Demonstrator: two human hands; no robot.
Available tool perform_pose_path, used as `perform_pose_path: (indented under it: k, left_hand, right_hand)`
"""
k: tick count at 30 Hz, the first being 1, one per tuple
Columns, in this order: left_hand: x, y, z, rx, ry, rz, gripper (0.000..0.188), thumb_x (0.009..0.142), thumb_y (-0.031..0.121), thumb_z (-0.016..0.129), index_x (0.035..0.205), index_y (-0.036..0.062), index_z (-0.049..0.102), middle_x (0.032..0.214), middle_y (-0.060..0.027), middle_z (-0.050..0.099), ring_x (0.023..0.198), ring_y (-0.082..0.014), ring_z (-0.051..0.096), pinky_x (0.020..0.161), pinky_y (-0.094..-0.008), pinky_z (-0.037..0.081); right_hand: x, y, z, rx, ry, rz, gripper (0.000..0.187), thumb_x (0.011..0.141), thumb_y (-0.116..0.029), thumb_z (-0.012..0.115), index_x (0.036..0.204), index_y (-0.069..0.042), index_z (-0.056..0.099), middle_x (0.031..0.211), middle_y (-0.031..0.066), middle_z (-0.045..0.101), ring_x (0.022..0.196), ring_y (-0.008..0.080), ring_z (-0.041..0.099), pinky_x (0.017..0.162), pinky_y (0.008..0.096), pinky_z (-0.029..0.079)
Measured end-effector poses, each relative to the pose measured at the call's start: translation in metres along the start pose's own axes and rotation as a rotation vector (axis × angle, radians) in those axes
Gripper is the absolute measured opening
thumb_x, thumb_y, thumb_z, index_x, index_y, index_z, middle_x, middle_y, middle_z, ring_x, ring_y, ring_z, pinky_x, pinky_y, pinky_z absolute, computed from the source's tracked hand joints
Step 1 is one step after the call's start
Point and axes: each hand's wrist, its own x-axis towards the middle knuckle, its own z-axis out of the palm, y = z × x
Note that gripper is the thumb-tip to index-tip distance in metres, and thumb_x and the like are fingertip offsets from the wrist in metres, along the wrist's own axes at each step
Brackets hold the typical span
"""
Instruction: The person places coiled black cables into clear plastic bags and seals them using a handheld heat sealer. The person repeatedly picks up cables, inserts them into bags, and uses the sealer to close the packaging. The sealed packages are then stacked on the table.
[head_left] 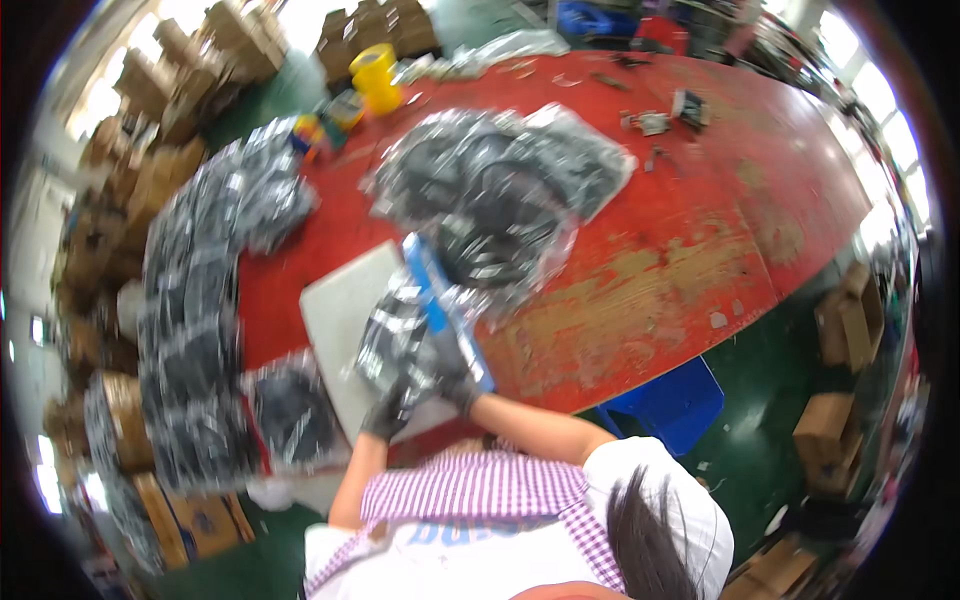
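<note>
A clear plastic bag with something dark inside (388, 335) lies over a pale board (345, 300), right in front of me. My left hand (385, 412), in a dark glove, grips the bag's near edge. On the bag's near right side my right hand (456, 385), gloved too, holds it close to a long blue-and-white bar (437, 310). Fingers of both hands blend into the dark contents, so their exact grip is hard to see. Beyond the bar lies a big heap of bagged dark items (490, 190). One flat bagged dark item (295, 410) rests left of the board.
Rows of bagged dark items (190, 340) line the left side of the worn red table (640, 300). Yellow tape rolls (376, 78) stand at the far edge, small tools and parts (650, 122) far right. A blue stool (670, 405) and cardboard boxes (830, 430) are at right.
</note>
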Motion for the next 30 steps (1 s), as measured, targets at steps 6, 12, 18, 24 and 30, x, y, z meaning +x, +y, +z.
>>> perform_pose_path:
  k: [6, 12, 18, 24, 30]
  left_hand:
    - [-0.054, 0.048, 0.002, 0.109, 0.254, 0.214, 0.068, 0.060, -0.002, 0.058, 0.124, 0.0066, 0.034, 0.118, -0.0123, 0.045, 0.110, -0.0224, 0.042, 0.090, -0.0307, 0.034]
    - [-0.153, 0.055, -0.049, -0.944, 0.477, -0.136, 0.038, 0.077, 0.010, 0.059, 0.112, 0.0021, 0.047, 0.104, -0.0077, 0.055, 0.092, -0.0155, 0.054, 0.082, -0.0266, 0.042]
    - [-0.217, -0.009, -0.074, -1.463, 0.888, -0.064, 0.018, 0.077, 0.014, 0.059, 0.092, 0.0049, 0.056, 0.090, -0.0058, 0.058, 0.079, -0.0150, 0.055, 0.069, -0.0278, 0.048]
    - [-0.214, -0.095, -0.099, -1.534, 0.818, -0.208, 0.028, 0.077, 0.015, 0.059, 0.102, 0.0060, 0.050, 0.087, -0.0092, 0.058, 0.078, -0.0224, 0.056, 0.066, -0.0369, 0.047]
    - [-0.231, -0.097, -0.105, -1.733, 0.837, -0.411, 0.029, 0.075, 0.016, 0.059, 0.101, 0.0031, 0.053, 0.097, -0.0138, 0.057, 0.083, -0.0303, 0.055, 0.069, -0.0426, 0.047]
  right_hand:
    - [-0.025, -0.062, 0.013, 0.444, 0.043, 0.210, 0.034, 0.078, -0.013, 0.054, 0.110, -0.005, 0.045, 0.102, 0.0096, 0.049, 0.091, 0.0198, 0.051, 0.073, 0.0315, 0.046]
    - [-0.073, -0.120, 0.142, 0.314, -0.185, 0.234, 0.039, 0.081, -0.010, 0.051, 0.115, 0.000, 0.037, 0.105, 0.0165, 0.053, 0.092, 0.0238, 0.054, 0.078, 0.0336, 0.045]
    - [-0.051, -0.105, 0.260, 0.040, -0.523, 0.278, 0.027, 0.083, -0.012, 0.050, 0.105, 0.002, 0.047, 0.092, 0.0132, 0.058, 0.084, 0.0207, 0.057, 0.073, 0.0300, 0.048]
    - [0.004, -0.007, 0.273, -1.093, -0.354, -0.095, 0.025, 0.077, -0.021, 0.056, 0.091, -0.001, 0.057, 0.068, 0.0086, 0.058, 0.061, 0.0161, 0.055, 0.056, 0.0270, 0.044]
    - [0.000, 0.000, 0.266, -1.099, -0.326, -0.053, 0.032, 0.076, -0.029, 0.053, 0.089, 0.000, 0.058, 0.077, 0.0179, 0.060, 0.066, 0.0281, 0.058, 0.063, 0.0364, 0.045]
